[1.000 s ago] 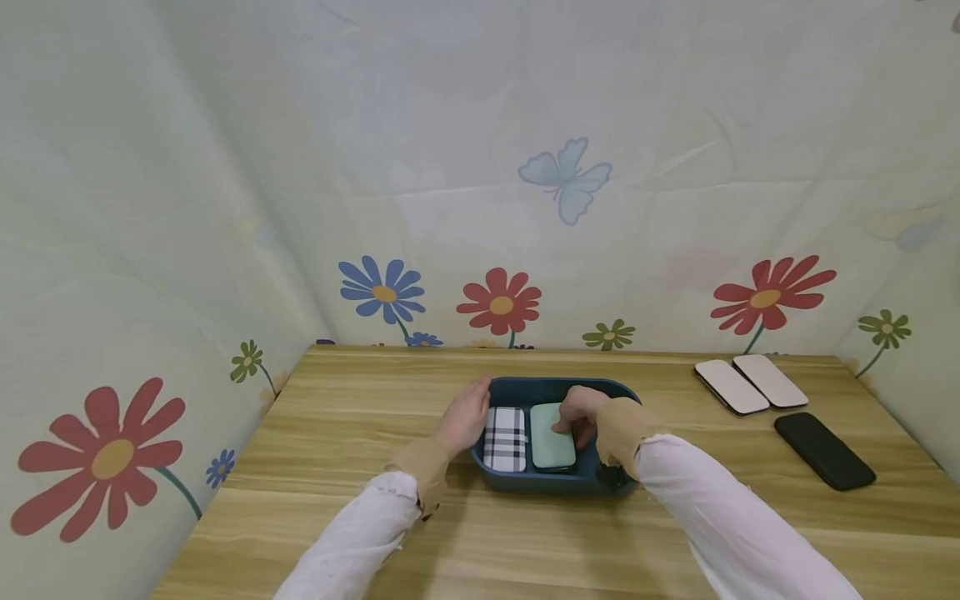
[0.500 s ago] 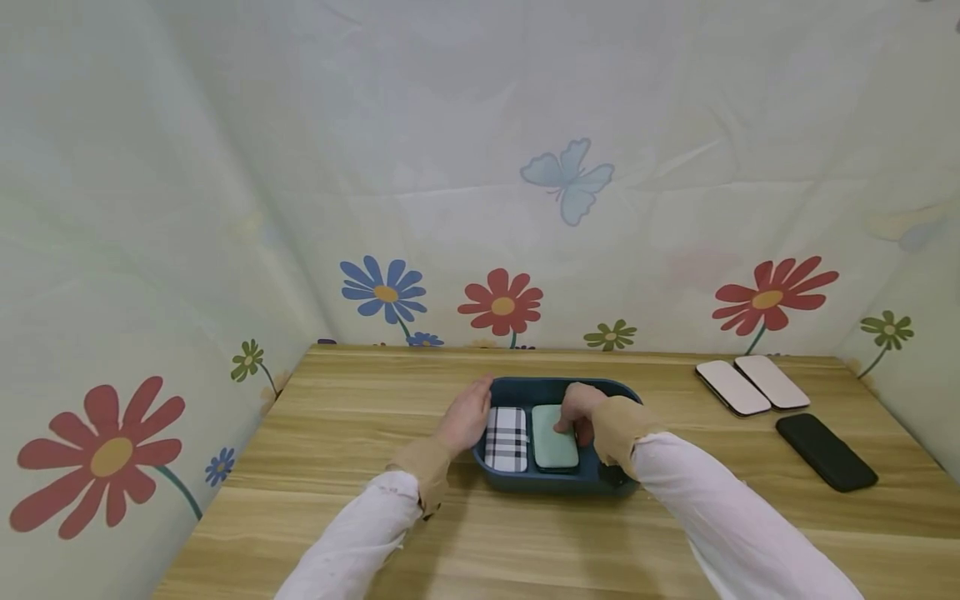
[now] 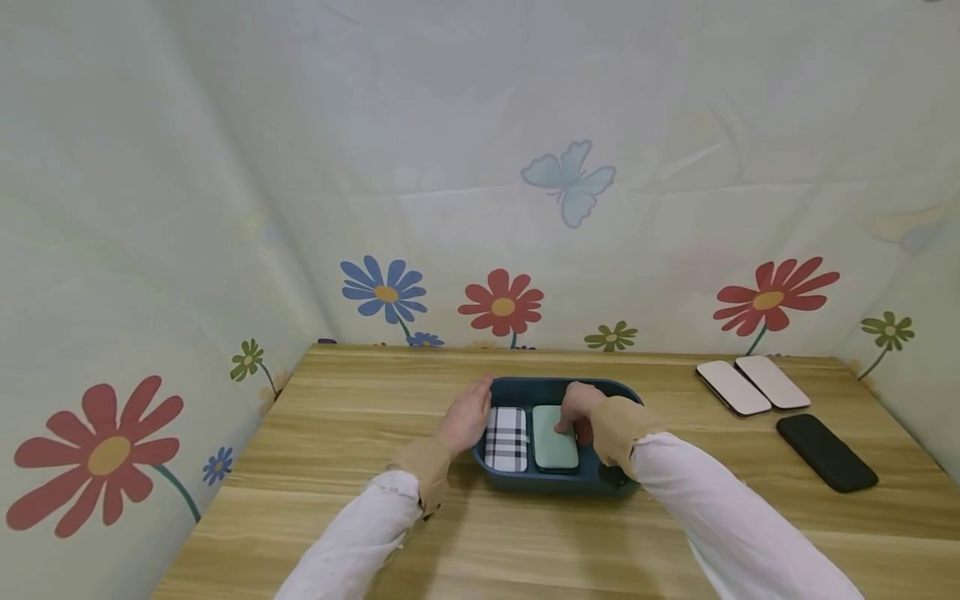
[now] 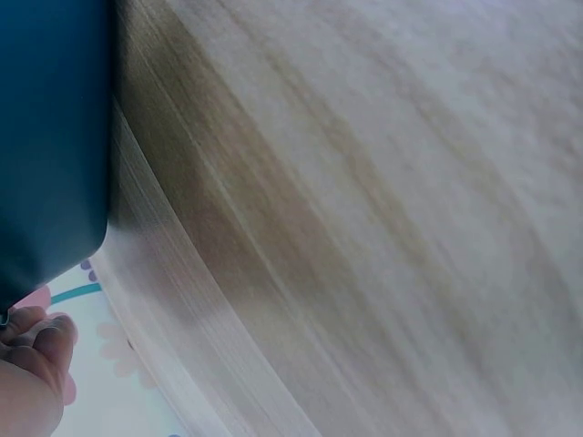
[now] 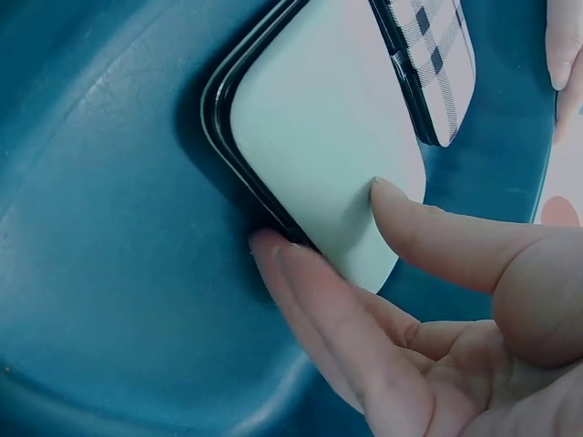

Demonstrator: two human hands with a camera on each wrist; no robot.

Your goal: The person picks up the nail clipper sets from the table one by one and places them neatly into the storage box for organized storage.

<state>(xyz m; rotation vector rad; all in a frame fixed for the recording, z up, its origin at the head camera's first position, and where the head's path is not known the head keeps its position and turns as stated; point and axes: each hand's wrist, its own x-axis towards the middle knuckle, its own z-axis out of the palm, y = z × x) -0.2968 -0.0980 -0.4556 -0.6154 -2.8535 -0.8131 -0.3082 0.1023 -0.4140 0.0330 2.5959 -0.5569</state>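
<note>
A dark blue oblong tub (image 3: 525, 483) holds two flat cases side by side: a black-and-white plaid case (image 3: 506, 440) on the left and a mint-green case (image 3: 555, 437) with a dark edge. My left hand (image 3: 465, 417) grips the tub's left rim, with fingers both inside and outside the wall in the right wrist view. Over the tub's right half, my right hand (image 3: 583, 410) pinches the mint-green case. In the right wrist view its thumb (image 5: 437, 232) lies on the case's top face and the fingers (image 5: 314, 287) are at the dark edge.
Two pale pinkish flat cases (image 3: 735, 388) (image 3: 772, 382) lie side by side at the back right of the wooden table (image 3: 360, 400). A black flat case (image 3: 827, 452) lies in front of them. A flower-printed curtain (image 3: 427, 183) hangs behind the table.
Hardly anything differs: the right hand stays at the mint-green case, and the left hand stays on the rim. The whole view has shifted very slightly.
</note>
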